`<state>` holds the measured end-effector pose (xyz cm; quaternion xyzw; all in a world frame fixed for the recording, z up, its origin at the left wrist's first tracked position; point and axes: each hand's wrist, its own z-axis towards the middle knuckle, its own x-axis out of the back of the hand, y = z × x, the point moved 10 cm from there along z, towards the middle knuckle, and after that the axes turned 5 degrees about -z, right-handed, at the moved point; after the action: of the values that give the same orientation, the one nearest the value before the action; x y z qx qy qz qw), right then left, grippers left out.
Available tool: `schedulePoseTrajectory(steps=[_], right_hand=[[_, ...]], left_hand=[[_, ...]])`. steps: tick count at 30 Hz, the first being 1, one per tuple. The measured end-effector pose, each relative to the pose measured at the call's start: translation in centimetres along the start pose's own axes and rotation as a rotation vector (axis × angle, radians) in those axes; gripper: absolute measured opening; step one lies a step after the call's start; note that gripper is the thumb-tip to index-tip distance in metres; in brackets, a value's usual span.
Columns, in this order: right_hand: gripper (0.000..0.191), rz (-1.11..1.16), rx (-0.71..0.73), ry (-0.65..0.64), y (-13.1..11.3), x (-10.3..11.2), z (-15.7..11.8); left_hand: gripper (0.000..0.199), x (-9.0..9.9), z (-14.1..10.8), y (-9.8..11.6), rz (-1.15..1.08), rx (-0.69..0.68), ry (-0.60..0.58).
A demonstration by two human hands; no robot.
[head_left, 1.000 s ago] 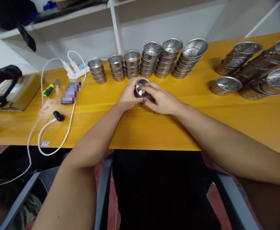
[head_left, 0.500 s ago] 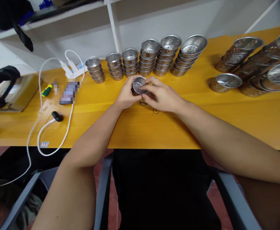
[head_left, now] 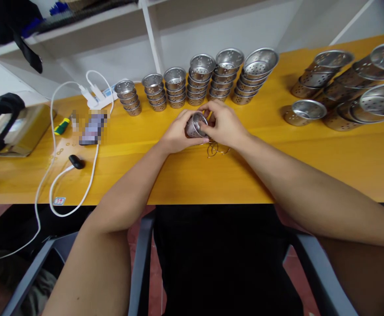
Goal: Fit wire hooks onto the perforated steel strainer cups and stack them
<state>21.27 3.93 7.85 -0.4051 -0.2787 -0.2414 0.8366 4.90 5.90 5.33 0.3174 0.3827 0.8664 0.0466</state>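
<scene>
A small perforated metal cup (head_left: 192,127) was grasped in the grip of the left hand (head_left: 176,133), just above or on the table (head_left: 185,180); contact with the wood could not be told. Compared with half a second earlier, the cup had been tipped: its mouth, previously turned up, was now angled toward the right hand (head_left: 224,123). That hand had been shifted too, its fingers arched higher by the rim and its thumb set at the mouth; whether anything was pinched in its grip could not be told. Thin wire loops (head_left: 213,149), partly covered before, were more exposed on the table below the right hand. The six cup stacks (head_left: 196,82) behind were left unchanged, as were the lone cup (head_left: 305,113) to the right and the phone (head_left: 93,128) to the left.
</scene>
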Motion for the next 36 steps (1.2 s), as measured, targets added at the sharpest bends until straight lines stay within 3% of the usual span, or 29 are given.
schedulePoseTrajectory(steps=[7,12,15,17,21,31,36], right_hand=[[0.035,0.02,-0.011,0.051,-1.0,1.5,-0.2],[0.035,0.179,-0.019,0.023,-1.1,1.6,-0.1],[0.058,0.331,0.03,-0.059,-1.7,1.4,0.0],[0.072,0.41,0.062,-0.127,-2.4,1.2,0.0],[0.081,0.507,0.026,-0.224,-3.0,0.0,-0.2],[0.089,0.437,-0.042,-0.224,-1.9,-1.4,-0.3],[0.093,0.53,-0.12,-0.104,0.5,0.2,0.6]], left_hand=[[0.128,0.4,-0.2,-1.6,-0.091,0.091,0.056],[0.113,0.6,-0.2,-1.2,-0.234,0.138,0.078],[0.091,0.9,-0.6,-1.4,-0.383,0.231,0.108],[0.088,1.0,-0.9,-1.5,-0.454,0.28,0.129],[0.09,1.3,-0.9,-1.8,-0.462,0.305,0.151],[0.09,1.9,-0.4,-2.5,-0.365,0.228,0.145],[0.091,1.5,-0.6,-1.0,-0.411,0.238,0.123]])
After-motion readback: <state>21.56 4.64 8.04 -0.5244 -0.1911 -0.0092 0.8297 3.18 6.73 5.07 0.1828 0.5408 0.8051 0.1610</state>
